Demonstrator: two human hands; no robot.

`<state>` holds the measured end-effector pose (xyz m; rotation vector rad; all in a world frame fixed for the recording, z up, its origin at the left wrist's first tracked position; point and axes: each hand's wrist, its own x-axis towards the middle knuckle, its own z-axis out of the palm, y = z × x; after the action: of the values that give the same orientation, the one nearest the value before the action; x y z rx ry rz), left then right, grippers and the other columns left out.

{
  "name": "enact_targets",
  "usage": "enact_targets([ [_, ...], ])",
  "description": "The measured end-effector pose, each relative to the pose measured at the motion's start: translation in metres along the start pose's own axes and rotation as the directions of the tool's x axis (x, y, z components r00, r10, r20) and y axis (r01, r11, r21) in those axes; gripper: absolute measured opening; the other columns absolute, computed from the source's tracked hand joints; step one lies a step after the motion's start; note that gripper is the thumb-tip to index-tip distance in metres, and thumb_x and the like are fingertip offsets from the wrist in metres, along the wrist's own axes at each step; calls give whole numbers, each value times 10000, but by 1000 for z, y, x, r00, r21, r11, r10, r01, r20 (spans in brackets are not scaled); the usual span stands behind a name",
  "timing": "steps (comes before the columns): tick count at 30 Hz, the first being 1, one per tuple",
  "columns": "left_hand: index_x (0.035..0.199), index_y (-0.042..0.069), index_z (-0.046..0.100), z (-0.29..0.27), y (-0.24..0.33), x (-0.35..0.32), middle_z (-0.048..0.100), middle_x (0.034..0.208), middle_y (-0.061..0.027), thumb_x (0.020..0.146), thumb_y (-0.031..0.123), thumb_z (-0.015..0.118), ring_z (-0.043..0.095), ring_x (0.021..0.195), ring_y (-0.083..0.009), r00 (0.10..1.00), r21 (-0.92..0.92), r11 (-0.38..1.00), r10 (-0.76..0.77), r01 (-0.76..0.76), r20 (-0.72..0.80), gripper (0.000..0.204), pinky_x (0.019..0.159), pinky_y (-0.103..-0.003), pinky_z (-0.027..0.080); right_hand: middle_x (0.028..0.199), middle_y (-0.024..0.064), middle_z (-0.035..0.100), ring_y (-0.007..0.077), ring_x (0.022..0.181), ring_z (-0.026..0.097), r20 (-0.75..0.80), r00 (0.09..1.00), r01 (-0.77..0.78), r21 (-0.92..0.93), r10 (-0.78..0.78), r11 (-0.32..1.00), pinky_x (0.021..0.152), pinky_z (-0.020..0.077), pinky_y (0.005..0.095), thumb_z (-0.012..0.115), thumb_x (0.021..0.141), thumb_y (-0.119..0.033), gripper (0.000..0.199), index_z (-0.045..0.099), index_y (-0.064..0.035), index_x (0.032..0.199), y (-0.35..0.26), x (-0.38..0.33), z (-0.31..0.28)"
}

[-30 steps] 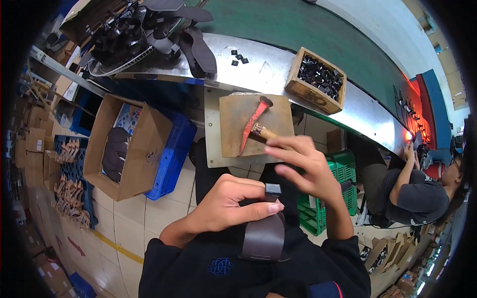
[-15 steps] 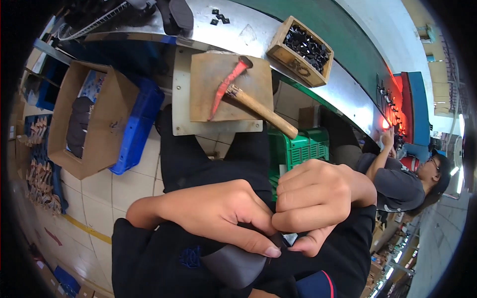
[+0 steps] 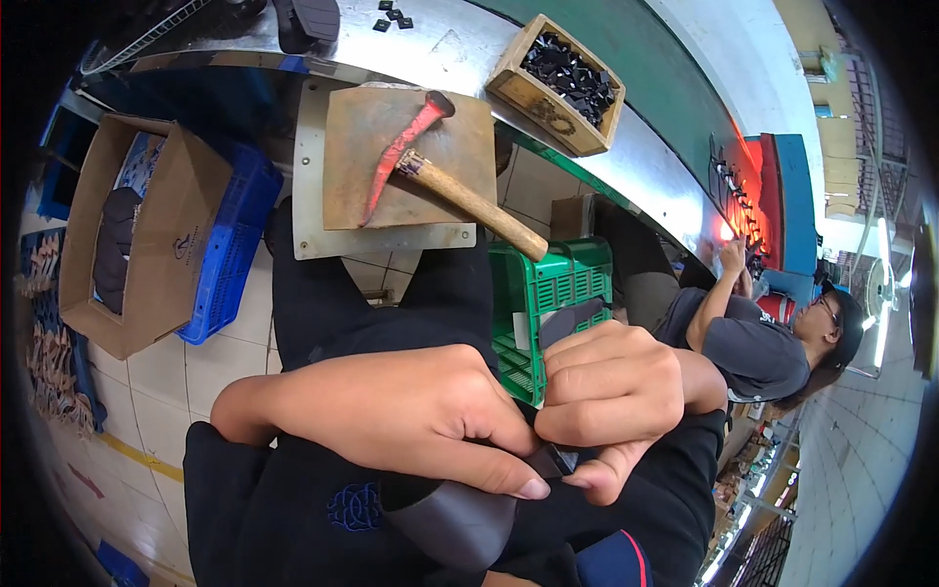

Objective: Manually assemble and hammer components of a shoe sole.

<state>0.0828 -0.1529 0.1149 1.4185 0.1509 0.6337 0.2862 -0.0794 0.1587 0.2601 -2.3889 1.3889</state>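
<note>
In front of my body, both hands are around a dark brown shoe heel (image 3: 456, 523), its broad curved end sticking out below my left thumb. My left hand (image 3: 416, 421) is closed on it, the thumb lying along its side. At the narrow end, a small glossy black heel tip (image 3: 558, 459) shows between the hands. My right hand (image 3: 616, 401) has its fingers curled, with thumb and forefinger pinching at that tip. Whether the tip sits fully flush is hidden by the fingers. Ahead of them, a hammer (image 3: 474, 205) with a red head and wooden handle rests on a tan block (image 3: 342, 147).
On the metal bench (image 3: 421, 59) stands a wooden box (image 3: 548, 112) of small black pieces. Below it is a green crate (image 3: 518, 323). To the left, a cardboard box (image 3: 196, 264) leans by a blue crate (image 3: 230, 235). A person (image 3: 753, 338) works at right near a glowing heater (image 3: 753, 205).
The surroundings have shifted left and slightly up in the view. Both hands keep their grip on the shoe heel; more of the black tip shows between them.
</note>
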Motion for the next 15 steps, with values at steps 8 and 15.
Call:
enact_targets([
  [8, 933, -3, 743, 5, -7, 5, 678, 783, -129, 909, 206, 724, 665, 688, -278, 999, 28, 999, -15, 16, -38, 212, 573, -346, 482, 689, 89, 483, 240, 542, 529, 69, 997, -15, -8, 16, 1000, 462, 412, 334, 659, 883, -205, 258, 625, 50, 876, 3, -8, -7],
  [15, 920, -8, 731, 6, -12, 10, 668, 760, -129, 921, 214, 710, 659, 681, -287, 1000, -10, 1000, -15, 15, -17, 223, 568, -346, 477, 704, 96, 504, 243, 544, 523, 20, 998, 57, -15, -57, 998, 465, 412, 335, 654, 899, -195, 270, 628, 74, 899, 6, -20, -1],
])
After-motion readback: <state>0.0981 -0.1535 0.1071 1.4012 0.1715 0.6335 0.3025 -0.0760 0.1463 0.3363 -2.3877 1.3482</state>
